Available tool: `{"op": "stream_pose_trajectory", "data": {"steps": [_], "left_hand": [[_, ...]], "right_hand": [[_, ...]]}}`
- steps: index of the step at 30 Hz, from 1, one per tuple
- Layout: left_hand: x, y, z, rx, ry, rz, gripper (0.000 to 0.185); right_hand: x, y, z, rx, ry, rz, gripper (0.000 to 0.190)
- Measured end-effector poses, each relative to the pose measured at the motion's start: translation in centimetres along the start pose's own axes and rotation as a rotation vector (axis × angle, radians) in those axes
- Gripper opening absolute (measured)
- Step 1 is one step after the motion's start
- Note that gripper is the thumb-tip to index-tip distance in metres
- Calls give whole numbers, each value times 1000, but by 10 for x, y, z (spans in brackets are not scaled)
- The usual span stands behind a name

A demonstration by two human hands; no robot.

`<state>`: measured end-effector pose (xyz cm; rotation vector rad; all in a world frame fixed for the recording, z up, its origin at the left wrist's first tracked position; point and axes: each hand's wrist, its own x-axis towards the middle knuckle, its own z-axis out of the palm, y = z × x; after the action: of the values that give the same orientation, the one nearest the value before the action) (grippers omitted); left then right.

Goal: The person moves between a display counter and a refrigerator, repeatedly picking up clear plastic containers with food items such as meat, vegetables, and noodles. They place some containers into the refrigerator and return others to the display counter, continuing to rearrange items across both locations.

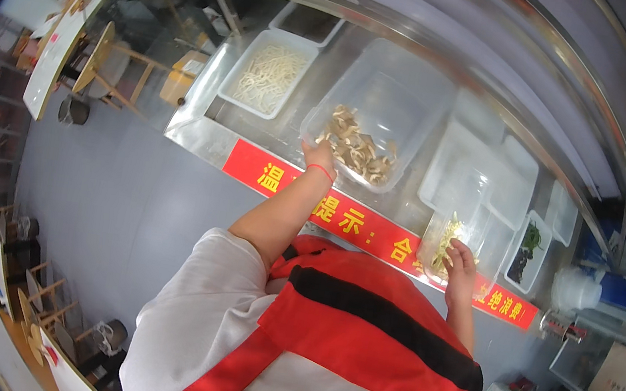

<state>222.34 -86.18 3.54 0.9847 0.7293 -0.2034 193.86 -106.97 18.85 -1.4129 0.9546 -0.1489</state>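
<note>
My left hand, with a red cord on its wrist, grips the near left corner of a large translucent plastic bin. Sliced mushrooms lie heaped at the bin's near end. To the right, my right hand is over a smaller translucent tub, its fingers curled by pale, thin sprout-like strips. Whether its fingertips pinch any strips is hidden. Both containers are on a stainless steel counter, and the small tub overlaps its front edge.
A white tray of pale noodle-like strips stands left. Stacked translucent containers and a tray of dark and green food are right. A red printed banner lines the counter's front. Behind runs a metal shelf rail; chairs stand left.
</note>
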Motion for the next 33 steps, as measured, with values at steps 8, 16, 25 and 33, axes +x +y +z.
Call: {"op": "stream_pose_trajectory", "data": {"steps": [8, 16, 25, 33], "left_hand": [[25, -25, -16, 167, 47, -69, 65], [-38, 172, 111, 225, -538, 726, 44], [-127, 349, 282, -136, -452, 132, 33], [-131, 383, 329, -409, -443, 423, 42]], "right_hand": [[-10, 9, 6, -98, -42, -32, 28], [-10, 20, 2, -68, -84, -29, 22], [-20, 28, -2, 55, -125, -68, 20], [-40, 67, -21, 63, -117, -17, 21]]}}
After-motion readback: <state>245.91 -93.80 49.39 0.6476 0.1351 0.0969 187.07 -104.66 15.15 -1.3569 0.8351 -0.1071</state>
